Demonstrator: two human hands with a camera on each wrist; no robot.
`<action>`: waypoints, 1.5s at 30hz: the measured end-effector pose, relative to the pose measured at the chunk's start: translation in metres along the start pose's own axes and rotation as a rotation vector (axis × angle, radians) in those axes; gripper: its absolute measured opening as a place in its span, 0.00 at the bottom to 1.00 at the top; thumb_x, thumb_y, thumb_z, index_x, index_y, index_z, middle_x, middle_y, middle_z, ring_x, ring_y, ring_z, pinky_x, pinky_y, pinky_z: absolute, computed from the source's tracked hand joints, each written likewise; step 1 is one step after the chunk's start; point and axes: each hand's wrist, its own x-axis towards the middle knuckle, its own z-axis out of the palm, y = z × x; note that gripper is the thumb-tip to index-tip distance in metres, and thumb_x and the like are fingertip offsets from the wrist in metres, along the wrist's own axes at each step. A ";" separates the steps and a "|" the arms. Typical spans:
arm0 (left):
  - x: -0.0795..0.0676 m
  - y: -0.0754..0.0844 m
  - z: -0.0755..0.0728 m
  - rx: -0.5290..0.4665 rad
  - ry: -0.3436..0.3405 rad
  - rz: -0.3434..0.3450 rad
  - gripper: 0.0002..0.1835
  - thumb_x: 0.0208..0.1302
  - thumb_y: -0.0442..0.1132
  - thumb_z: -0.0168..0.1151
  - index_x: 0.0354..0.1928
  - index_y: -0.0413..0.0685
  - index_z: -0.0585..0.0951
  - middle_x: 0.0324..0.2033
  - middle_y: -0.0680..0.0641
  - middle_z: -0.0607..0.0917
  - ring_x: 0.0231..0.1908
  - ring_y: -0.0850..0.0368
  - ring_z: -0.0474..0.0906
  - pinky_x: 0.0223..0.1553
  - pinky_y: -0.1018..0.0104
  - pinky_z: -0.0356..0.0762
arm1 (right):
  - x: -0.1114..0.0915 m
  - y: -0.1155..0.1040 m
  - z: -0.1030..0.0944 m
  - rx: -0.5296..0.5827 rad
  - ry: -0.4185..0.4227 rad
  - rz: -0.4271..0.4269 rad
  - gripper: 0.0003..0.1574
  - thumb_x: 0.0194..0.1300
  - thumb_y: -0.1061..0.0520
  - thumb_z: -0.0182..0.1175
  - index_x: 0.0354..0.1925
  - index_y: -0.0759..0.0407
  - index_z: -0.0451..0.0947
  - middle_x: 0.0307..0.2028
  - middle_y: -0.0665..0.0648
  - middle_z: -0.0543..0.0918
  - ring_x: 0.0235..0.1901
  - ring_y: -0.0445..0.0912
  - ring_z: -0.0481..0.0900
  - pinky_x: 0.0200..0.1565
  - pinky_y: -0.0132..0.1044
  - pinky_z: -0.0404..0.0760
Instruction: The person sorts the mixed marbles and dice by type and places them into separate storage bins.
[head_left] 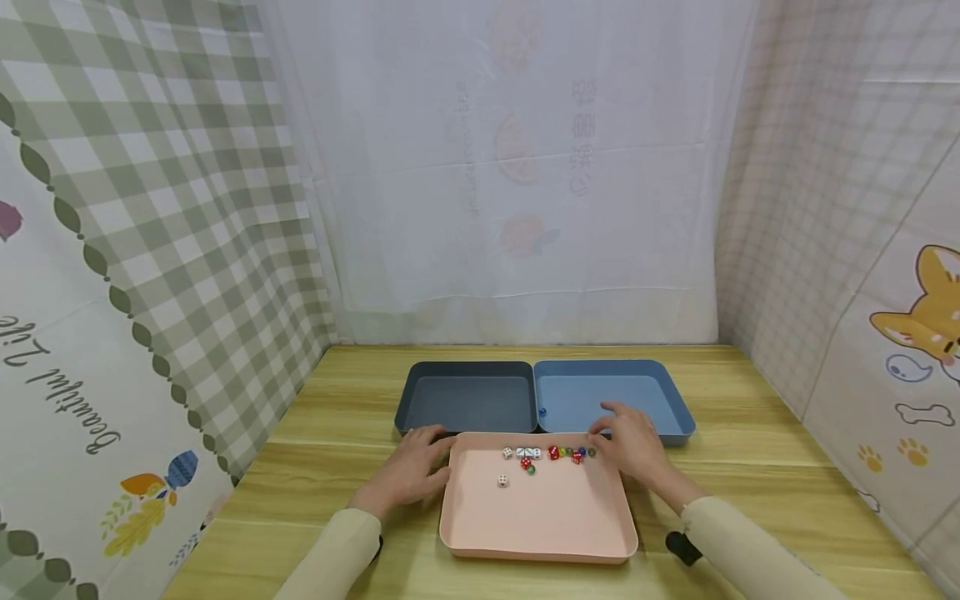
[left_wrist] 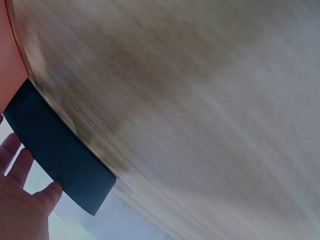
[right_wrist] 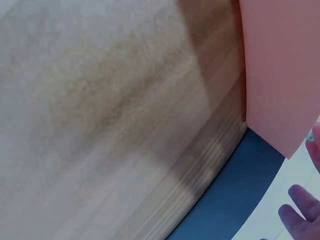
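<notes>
My left hand (head_left: 411,468) rests at the left side of the pink tray (head_left: 540,521), fingers loosely extended along the far left corner and holding nothing. Over that tray's far right corner is my right hand (head_left: 633,442), with thumb and forefinger close together. A small teal marble (right_wrist: 310,135), partly cut off, shows at its fingertips above the rim in the right wrist view. Inside the pink tray, white dice (head_left: 502,481), red dice (head_left: 553,452) and several coloured marbles (head_left: 531,470) lie mostly along the far side.
A dark tray (head_left: 474,364) and a blue tray (head_left: 611,364) stand side by side behind the pink one. One blue marble (head_left: 543,412) lies in the blue tray's near left corner. The wooden table (head_left: 300,517) has cloth curtains (head_left: 517,167) around it.
</notes>
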 end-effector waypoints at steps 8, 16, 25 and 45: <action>-0.001 0.000 0.000 -0.004 0.005 0.009 0.26 0.70 0.43 0.56 0.68 0.44 0.73 0.65 0.35 0.70 0.67 0.37 0.63 0.66 0.32 0.53 | 0.009 0.012 -0.003 0.079 -0.015 0.001 0.04 0.63 0.59 0.68 0.33 0.59 0.88 0.59 0.75 0.74 0.59 0.71 0.70 0.52 0.64 0.75; -0.001 -0.002 0.001 0.006 -0.006 -0.002 0.26 0.71 0.46 0.55 0.69 0.47 0.73 0.66 0.37 0.69 0.68 0.39 0.61 0.67 0.34 0.52 | 0.018 0.028 -0.001 0.164 -0.039 0.144 0.09 0.67 0.58 0.64 0.39 0.64 0.86 0.63 0.77 0.69 0.61 0.73 0.66 0.51 0.64 0.74; 0.000 -0.002 0.000 0.005 -0.013 -0.006 0.26 0.70 0.45 0.55 0.69 0.48 0.73 0.66 0.36 0.68 0.68 0.39 0.61 0.67 0.33 0.53 | 0.030 0.036 0.002 0.170 -0.047 0.234 0.12 0.67 0.58 0.63 0.42 0.66 0.86 0.62 0.78 0.69 0.61 0.73 0.65 0.56 0.65 0.70; 0.001 0.001 -0.002 -0.004 -0.036 -0.021 0.27 0.71 0.46 0.54 0.69 0.48 0.72 0.67 0.36 0.68 0.68 0.39 0.61 0.67 0.34 0.52 | 0.041 0.036 0.010 0.199 -0.099 0.314 0.13 0.69 0.59 0.61 0.45 0.67 0.84 0.50 0.71 0.81 0.52 0.67 0.76 0.46 0.58 0.77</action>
